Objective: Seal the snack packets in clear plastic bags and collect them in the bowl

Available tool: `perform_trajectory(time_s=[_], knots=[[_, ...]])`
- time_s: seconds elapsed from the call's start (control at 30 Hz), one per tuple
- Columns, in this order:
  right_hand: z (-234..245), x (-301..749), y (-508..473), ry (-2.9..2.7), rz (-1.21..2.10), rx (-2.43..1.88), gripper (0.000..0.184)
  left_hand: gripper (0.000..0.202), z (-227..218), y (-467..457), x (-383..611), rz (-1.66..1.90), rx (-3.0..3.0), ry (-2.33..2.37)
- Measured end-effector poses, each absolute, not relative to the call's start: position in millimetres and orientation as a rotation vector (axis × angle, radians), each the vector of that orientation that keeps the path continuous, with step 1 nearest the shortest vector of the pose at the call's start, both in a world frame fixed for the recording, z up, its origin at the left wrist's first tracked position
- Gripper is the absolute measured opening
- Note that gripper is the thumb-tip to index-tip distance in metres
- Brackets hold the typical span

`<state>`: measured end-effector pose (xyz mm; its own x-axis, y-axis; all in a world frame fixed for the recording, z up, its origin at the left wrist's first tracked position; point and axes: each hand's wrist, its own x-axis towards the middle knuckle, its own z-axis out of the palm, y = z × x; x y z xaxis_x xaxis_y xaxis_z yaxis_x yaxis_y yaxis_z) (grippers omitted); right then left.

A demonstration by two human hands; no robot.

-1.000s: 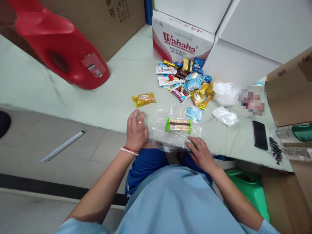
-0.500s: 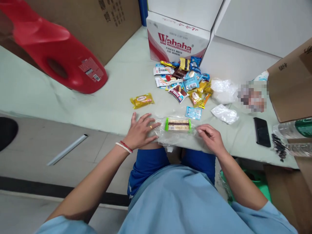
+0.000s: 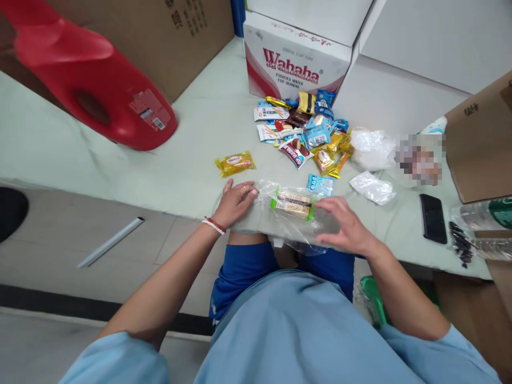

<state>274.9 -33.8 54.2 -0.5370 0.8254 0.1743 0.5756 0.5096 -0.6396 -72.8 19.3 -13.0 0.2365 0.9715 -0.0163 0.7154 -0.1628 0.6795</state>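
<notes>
A green-ended snack pack (image 3: 294, 204) with a pale, wafer-like front and dark band lies slightly tilted on or inside a clear plastic bag (image 3: 276, 226) at the front of the table. My left hand (image 3: 237, 204), wearing a ring and bracelets, has its fingers drawn together at the bag's left edge. To the pack's right is my right hand (image 3: 346, 225), open, thumb and fingers apart, the fingertips close to the pack's end. A yellow snack packet (image 3: 235, 163) rests beyond my left hand. Behind the bag lies a small light-blue packet (image 3: 320, 184).
Several mixed snack packets, among them a white-and-red packet (image 3: 296, 152), are heaped before a Wahaba-style white-and-red carton (image 3: 296, 64). A red jug (image 3: 132, 114) stands at left. Right are crumpled white plastic (image 3: 373, 186), a black phone (image 3: 433, 218) and plastic bottles (image 3: 476, 214).
My left hand has drawn its spread fingers together. My right hand has opened and moved nearer the pack. The pack has tilted, its right end lower, and the bag has shifted.
</notes>
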Motion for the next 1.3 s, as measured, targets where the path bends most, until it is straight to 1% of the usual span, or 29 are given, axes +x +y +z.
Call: perform_trajectory(time_s=[0.03, 0.07, 0.1, 0.17, 0.23, 0.27, 0.3, 0.37, 0.4, 0.5, 0.63, 0.73, 0.9, 1.07, 1.2, 1.3], knots=[[52.5, 271.0, -48.1, -2.421, 0.666, -1.084, 0.080, 0.031, -13.1, 19.0, -75.9, 0.573, 1.964, 1.508], [47.7, 267.1, -62.4, -2.535, 0.616, -1.037, 0.084, 0.031, -13.1, 18.5, -79.5, 0.557, 1.985, 1.470], [39.7, 263.6, -75.8, -2.631, 0.571, -1.008, 0.084, 0.036, -13.1, 17.9, -83.2, 0.539, 2.008, 1.431], [17.2, 259.3, -97.2, -2.751, 0.469, -1.002, 0.073, 0.050, -12.6, 15.8, -89.5, 0.498, 2.060, 1.365], [-6.2, 258.9, -108.5, -2.753, 0.347, -1.025, 0.058, 0.058, -11.1, 12.4, -92.5, 0.448, 2.126, 1.322], [-15.0, 259.7, -110.0, -2.707, 0.300, -1.042, 0.053, 0.056, -10.0, 10.4, -92.6, 0.427, 2.160, 1.306], [-20.4, 260.8, -109.1, -2.640, 0.277, -1.056, 0.048, 0.049, -8.8, 8.3, -91.9, 0.415, 2.191, 1.293], [-19.8, 262.6, -101.4, -2.467, 0.317, -1.071, 0.035, 0.029, -6.7, 5.0, -89.0, 0.425, 2.216, 1.287], [-14.4, 263.3, -95.5, -2.371, 0.374, -1.083, 0.028, 0.024, -5.9, 4.2, -87.3, 0.450, 2.203, 1.295], [11.0, 265.8, -72.7, -2.097, 0.607, -1.182, 0.019, 0.029, -4.5, 6.0, -81.6, 0.552, 2.091, 1.358], [29.9, 273.8, -36.7, -1.788, 0.887, -1.457, 0.029, 0.033, -4.3, 16.5, -70.1, 0.623, 1.992, 1.507], [24.7, 278.8, -12.6, -1.678, 0.957, -1.577, 0.035, 0.034, -5.7, 25.2, -59.1, 0.608, 1.990, 1.665], [6.4, 279.9, 9.3, -1.763, 0.869, -1.741, 0.032, 0.032, -9.9, 31.1, -47.9, 0.678, 1.887, 1.974], [-5.6, 280.6, 12.0, -1.882, 0.799, -1.824, 0.031, 0.016, -9.2, 28.2, -50.8, 0.765, 1.814, 2.185], [-7.0, 280.4, 12.5, -1.903, 0.773, -1.830, 0.032, 0.032, 2.0, 9.2, -56.3, 0.934, 1.683, 2.379], [-6.1, 279.5, 13.2, -1.909, 0.784, -1.839, 0.032, 0.026, 12.2, -20.2, -50.2, 1.117, 1.823, 2.413]])
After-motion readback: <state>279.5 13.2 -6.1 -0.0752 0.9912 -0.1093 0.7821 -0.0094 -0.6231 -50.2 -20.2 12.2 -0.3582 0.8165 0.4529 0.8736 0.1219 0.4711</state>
